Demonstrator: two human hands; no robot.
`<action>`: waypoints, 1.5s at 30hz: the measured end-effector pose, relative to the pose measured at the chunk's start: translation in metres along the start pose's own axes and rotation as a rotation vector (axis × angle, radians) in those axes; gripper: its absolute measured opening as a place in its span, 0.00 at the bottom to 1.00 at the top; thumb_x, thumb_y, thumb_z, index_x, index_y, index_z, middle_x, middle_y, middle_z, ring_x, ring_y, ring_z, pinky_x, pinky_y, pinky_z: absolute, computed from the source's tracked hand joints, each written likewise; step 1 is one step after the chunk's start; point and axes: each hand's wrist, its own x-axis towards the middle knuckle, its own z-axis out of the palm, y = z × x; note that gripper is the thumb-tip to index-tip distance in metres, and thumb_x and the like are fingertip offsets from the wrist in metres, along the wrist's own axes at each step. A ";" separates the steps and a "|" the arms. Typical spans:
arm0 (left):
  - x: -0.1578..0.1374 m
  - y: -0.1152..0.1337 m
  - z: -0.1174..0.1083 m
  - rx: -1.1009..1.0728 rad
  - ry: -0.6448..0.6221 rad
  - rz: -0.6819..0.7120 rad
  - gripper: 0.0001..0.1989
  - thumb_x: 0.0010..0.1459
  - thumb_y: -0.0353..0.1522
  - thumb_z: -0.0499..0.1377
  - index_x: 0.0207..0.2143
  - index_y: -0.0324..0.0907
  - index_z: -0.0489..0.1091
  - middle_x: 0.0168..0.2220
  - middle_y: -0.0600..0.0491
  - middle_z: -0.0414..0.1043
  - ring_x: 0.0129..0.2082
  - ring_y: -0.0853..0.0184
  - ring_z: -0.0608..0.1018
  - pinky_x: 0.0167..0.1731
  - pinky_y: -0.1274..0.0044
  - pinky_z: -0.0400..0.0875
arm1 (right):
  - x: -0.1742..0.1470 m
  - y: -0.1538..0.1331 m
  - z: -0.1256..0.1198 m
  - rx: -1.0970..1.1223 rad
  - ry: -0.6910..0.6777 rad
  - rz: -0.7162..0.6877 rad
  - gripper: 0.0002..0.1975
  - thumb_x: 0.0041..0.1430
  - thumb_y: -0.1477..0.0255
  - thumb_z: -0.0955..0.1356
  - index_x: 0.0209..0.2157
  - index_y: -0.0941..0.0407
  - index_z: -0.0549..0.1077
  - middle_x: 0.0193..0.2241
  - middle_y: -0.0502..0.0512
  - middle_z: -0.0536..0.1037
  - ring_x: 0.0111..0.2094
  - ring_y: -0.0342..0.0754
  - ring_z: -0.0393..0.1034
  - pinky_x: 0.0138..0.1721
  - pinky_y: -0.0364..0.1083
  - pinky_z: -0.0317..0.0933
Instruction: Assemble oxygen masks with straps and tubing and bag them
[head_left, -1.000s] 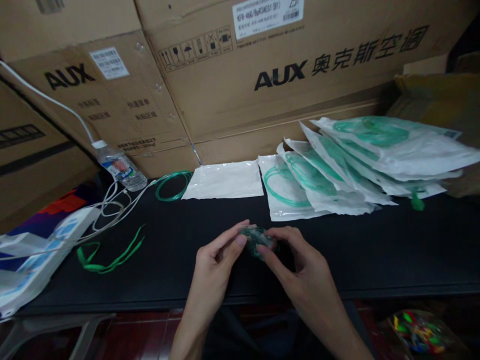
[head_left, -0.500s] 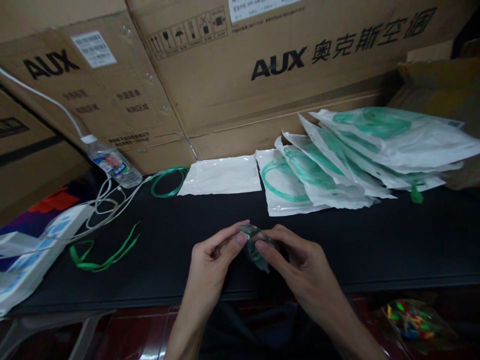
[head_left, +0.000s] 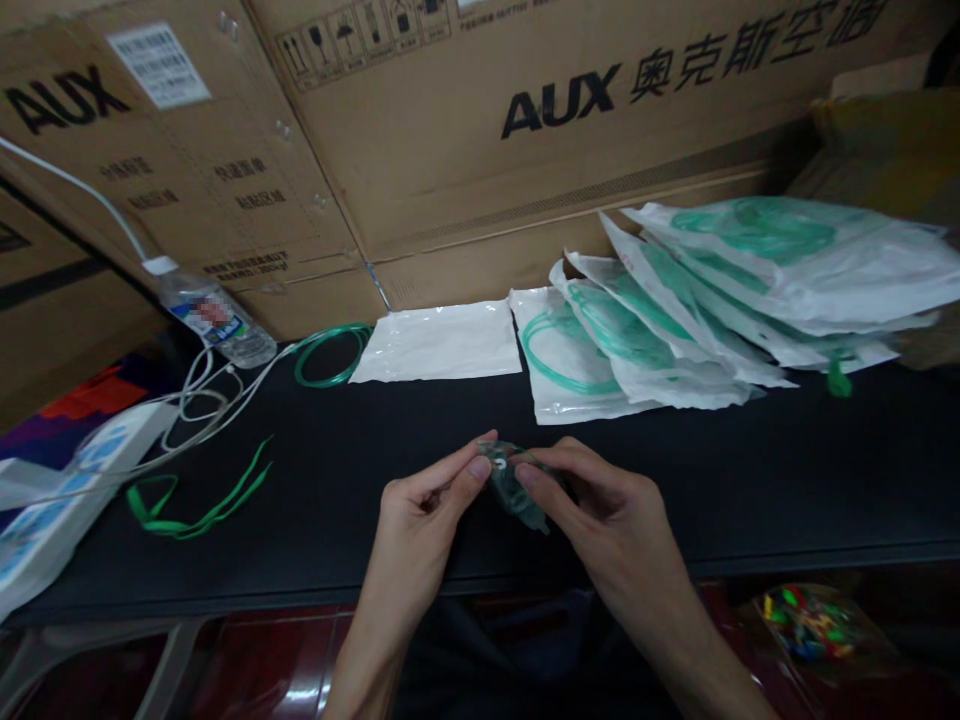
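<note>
Head view: a person works at a black worktop (head_left: 750, 480), both hands clamped on one clear greenish plastic piece (head_left: 517, 497), held near the front edge. The left hand (head_left: 420, 515) pinches its 10 o'clock edge, thumb just beside a small white fitting (head_left: 501, 463); the right hand (head_left: 611, 505) grips around 2 o'clock, some fingertips hidden. With that piece as the clock's centre, a flat white packet (head_left: 442, 343) lies at 11, and overlapping white pouches (head_left: 570, 408) showing green tubing inside fan from 1 to 2. Coiled green tubing (head_left: 304, 370) and a tilted clear bottle (head_left: 251, 345) are at 10, a green strap (head_left: 187, 528) at 9. Large cardboard boxes (head_left: 450, 180) stand at 12.
</note>
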 end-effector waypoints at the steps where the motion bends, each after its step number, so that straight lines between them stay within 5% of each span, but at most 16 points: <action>1: 0.000 0.001 0.000 0.009 -0.001 -0.006 0.14 0.59 0.40 0.69 0.47 0.48 0.82 0.46 0.52 0.84 0.50 0.60 0.84 0.54 0.76 0.76 | -0.001 0.001 0.001 -0.010 0.024 -0.025 0.07 0.61 0.74 0.72 0.37 0.50 0.85 0.26 0.47 0.76 0.28 0.44 0.67 0.28 0.44 0.60; 9: 0.003 0.000 0.003 0.074 0.045 -0.013 0.17 0.55 0.42 0.71 0.45 0.45 0.83 0.45 0.50 0.84 0.48 0.55 0.84 0.52 0.68 0.79 | -0.006 0.000 0.006 -0.188 0.141 -0.229 0.13 0.60 0.81 0.72 0.39 0.49 0.85 0.28 0.48 0.79 0.29 0.45 0.70 0.29 0.45 0.63; 17: 0.002 -0.004 0.002 0.062 0.074 -0.023 0.19 0.53 0.42 0.72 0.45 0.43 0.83 0.44 0.49 0.85 0.49 0.54 0.84 0.55 0.67 0.76 | -0.006 0.001 0.003 -0.279 0.095 -0.315 0.16 0.61 0.83 0.71 0.43 0.49 0.84 0.29 0.50 0.79 0.31 0.46 0.69 0.32 0.47 0.63; 27: 0.001 -0.008 -0.006 -0.003 0.020 -0.047 0.16 0.53 0.41 0.72 0.42 0.43 0.84 0.42 0.48 0.86 0.43 0.60 0.83 0.48 0.73 0.77 | 0.000 0.000 -0.009 -0.048 -0.067 -0.087 0.11 0.61 0.76 0.73 0.41 0.47 0.86 0.28 0.49 0.77 0.30 0.46 0.69 0.31 0.46 0.63; 34: -0.005 -0.002 -0.011 0.137 -0.033 -0.063 0.18 0.53 0.44 0.71 0.40 0.41 0.85 0.26 0.50 0.82 0.25 0.68 0.75 0.27 0.79 0.69 | 0.004 -0.007 -0.017 0.083 -0.219 0.072 0.11 0.60 0.61 0.74 0.39 0.51 0.86 0.34 0.54 0.79 0.38 0.49 0.75 0.38 0.47 0.69; 40: 0.000 0.008 -0.006 0.196 0.016 -0.026 0.21 0.51 0.48 0.71 0.40 0.43 0.85 0.28 0.50 0.84 0.25 0.65 0.76 0.29 0.77 0.73 | 0.009 -0.019 -0.013 0.103 -0.199 0.088 0.17 0.61 0.55 0.72 0.39 0.53 0.87 0.34 0.59 0.86 0.40 0.55 0.81 0.44 0.51 0.73; 45: 0.002 0.010 0.000 0.159 0.063 -0.050 0.23 0.46 0.49 0.73 0.40 0.45 0.85 0.38 0.47 0.86 0.35 0.57 0.84 0.39 0.74 0.79 | 0.007 -0.019 -0.006 0.066 -0.108 0.071 0.17 0.60 0.55 0.73 0.38 0.53 0.87 0.33 0.59 0.87 0.40 0.58 0.82 0.44 0.51 0.74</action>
